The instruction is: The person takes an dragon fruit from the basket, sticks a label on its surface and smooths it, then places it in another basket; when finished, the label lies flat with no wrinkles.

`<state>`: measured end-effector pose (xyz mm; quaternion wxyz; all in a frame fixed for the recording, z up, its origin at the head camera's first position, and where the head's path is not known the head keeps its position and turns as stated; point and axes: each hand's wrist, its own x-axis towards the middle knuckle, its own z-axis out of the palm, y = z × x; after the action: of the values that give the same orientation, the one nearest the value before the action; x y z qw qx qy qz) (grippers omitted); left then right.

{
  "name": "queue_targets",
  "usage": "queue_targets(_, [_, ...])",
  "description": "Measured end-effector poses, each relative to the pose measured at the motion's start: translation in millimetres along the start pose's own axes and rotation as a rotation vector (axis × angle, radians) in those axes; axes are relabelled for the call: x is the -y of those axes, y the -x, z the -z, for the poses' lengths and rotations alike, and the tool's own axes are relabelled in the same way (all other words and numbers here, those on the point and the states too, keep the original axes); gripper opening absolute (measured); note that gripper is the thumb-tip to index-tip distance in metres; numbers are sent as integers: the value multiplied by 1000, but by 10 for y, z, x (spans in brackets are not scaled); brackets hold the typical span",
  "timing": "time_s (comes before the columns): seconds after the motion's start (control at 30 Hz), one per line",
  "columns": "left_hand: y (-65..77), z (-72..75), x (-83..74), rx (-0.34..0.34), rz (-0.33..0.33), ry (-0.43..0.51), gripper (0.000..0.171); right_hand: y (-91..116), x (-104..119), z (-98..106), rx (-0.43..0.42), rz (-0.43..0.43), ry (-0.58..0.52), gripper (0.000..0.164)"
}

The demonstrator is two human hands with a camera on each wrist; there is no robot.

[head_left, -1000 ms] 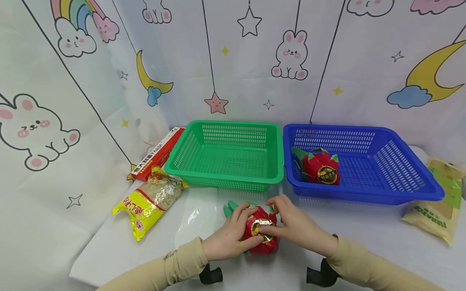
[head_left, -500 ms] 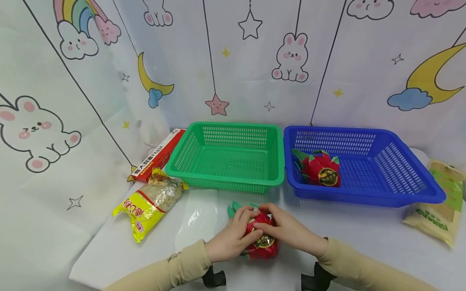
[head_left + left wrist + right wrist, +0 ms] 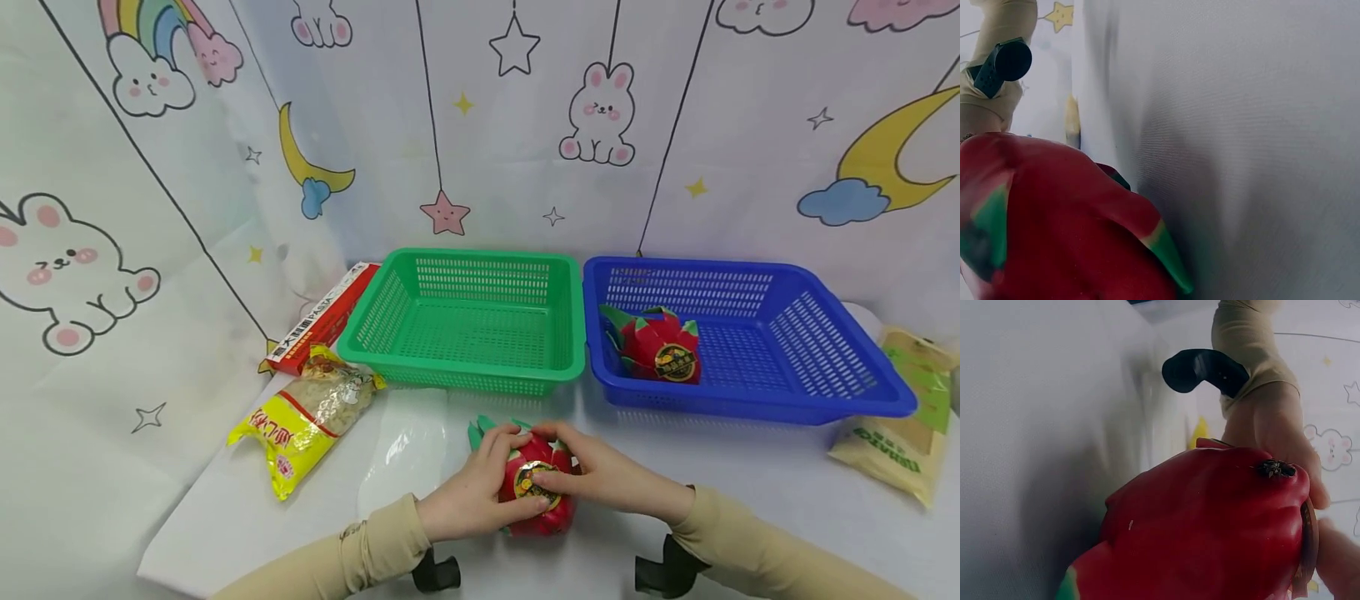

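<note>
A red dragon fruit (image 3: 551, 521) with green-tipped scales and a round black-and-gold label sits on the white table in front of me. My left hand (image 3: 472, 492) grips it from the left, the thumb lying by the label's lower edge. From the right, my right hand (image 3: 607, 475) holds it too, with the thumb on the label and the fingers over the top. Both wrist views show the dragon fruit's red skin (image 3: 1204, 519) close up. A second dragon fruit (image 3: 652, 342) lies in the left part of the blue basket (image 3: 750, 408).
Left of the blue basket stands a green basket (image 3: 461, 367). A yellow snack bag (image 3: 315, 417), a red pasta box (image 3: 322, 321) and a clear plastic sheet (image 3: 401, 450) lie at the left. A beige and green packet (image 3: 892, 442) lies at the far right.
My right fingers have come down onto the fruit's top. The right thumb moved up off the label's middle, then back onto it. The fruit shifted slightly; my left hand keeps its hold.
</note>
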<state>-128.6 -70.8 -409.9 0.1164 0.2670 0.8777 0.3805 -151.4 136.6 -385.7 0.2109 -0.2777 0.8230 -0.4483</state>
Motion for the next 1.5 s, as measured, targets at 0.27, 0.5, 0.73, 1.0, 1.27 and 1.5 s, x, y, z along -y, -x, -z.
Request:
queue_targets(0.27, [-5,33,9,26,-43,-15,72,26,-20,13,42,18,12,66])
queue_targets(0.5, [-10,94,66,96,-92,22,62,33,-111,35,66,31,-15,57])
queue_targets(0.73, [-16,124,97,147,-83,52,65,50,-175,60,76,67,-25,47])
queue_targets(1.0, [-48,228,107,256,-74,114,70,79,-162,87,74,44,24,41])
queue_targets(1.27, [-65,337,85,340,-36,178,74,75,-111,82,51,2,22,39])
queue_targets(1.5, [-95,212,25,206,-51,181,50,53,-84,-58,-33,-11,-10,50])
